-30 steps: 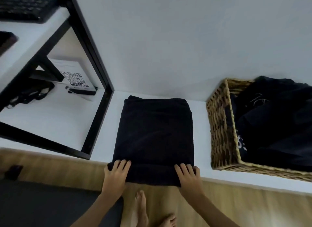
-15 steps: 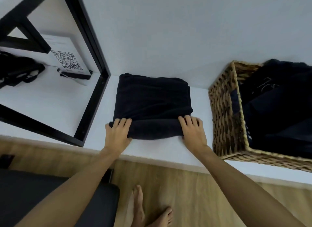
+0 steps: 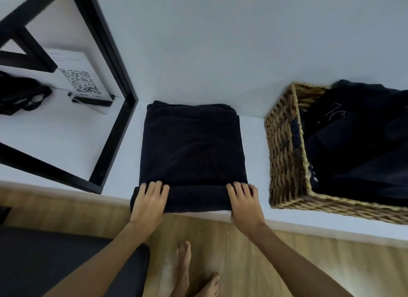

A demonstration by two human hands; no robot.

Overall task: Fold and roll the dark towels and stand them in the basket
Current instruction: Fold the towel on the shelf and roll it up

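A dark towel (image 3: 192, 146) lies folded into a rectangle on the white shelf (image 3: 256, 146), its near end turned up into a thick roll at the shelf's front edge. My left hand (image 3: 150, 199) grips the roll's left end and my right hand (image 3: 245, 201) grips its right end, fingers laid over the top with their tips in the crease. Both thumbs are hidden. To the right stands the wicker basket (image 3: 284, 142), with dark cloth (image 3: 357, 142) lying loose inside it.
A black metal frame (image 3: 114, 128) rises just left of the towel. Behind it are a QR-code card (image 3: 79, 80) and a black bag (image 3: 19, 93). The white wall is close behind. Below are wooden floor, bare feet (image 3: 183, 265) and a dark cushion (image 3: 55, 263).
Half a second ago the roll and both hands were further in on the shelf; now they are back at its front edge and more flat towel shows. The view has shifted.
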